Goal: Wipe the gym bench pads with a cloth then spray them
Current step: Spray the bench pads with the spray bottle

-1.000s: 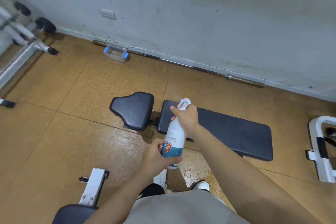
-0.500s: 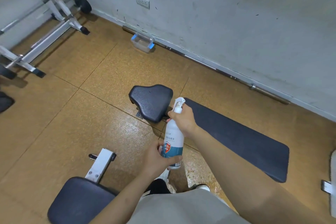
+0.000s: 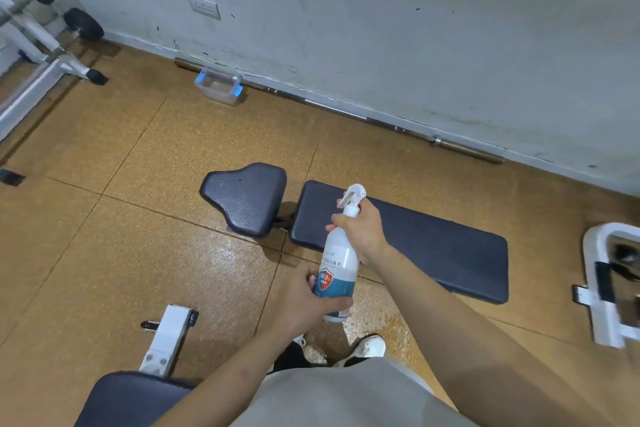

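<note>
Fingers of the right hand (image 3: 360,229) wrap the neck of the white plastic spray bottle (image 3: 337,267), the left hand (image 3: 304,302) cupping its base; aim the nozzle squarely at the long dark padded bench cushion (image 3: 433,246) just beyond, squeezing evenly.

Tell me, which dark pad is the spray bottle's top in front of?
The long flat back pad, the one stretching right. The spray bottle overlaps its left end. The short seat pad lies further left, and a third pad sits by the person's legs.
</note>
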Demonstrator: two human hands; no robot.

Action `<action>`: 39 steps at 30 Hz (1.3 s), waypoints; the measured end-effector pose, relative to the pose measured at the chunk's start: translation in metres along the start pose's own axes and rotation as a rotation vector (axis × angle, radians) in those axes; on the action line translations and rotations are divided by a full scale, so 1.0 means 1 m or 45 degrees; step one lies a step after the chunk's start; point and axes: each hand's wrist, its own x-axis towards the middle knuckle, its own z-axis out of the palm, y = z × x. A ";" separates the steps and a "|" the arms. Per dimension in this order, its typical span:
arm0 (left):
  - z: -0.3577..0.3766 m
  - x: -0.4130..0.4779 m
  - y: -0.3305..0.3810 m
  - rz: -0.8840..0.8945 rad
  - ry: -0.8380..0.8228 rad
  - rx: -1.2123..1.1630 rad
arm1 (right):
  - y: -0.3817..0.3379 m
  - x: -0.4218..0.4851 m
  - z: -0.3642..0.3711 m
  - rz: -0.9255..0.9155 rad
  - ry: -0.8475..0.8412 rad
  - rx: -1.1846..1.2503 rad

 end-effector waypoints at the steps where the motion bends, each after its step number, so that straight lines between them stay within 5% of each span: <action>1: 0.007 0.000 0.005 0.012 -0.020 0.021 | 0.001 -0.001 -0.011 0.008 0.035 0.036; 17: 0.120 0.003 0.071 0.273 -0.389 0.530 | 0.038 -0.043 -0.182 0.086 0.627 0.551; 39: 0.311 -0.013 0.148 0.305 -0.596 0.687 | 0.087 -0.065 -0.395 0.306 0.992 0.748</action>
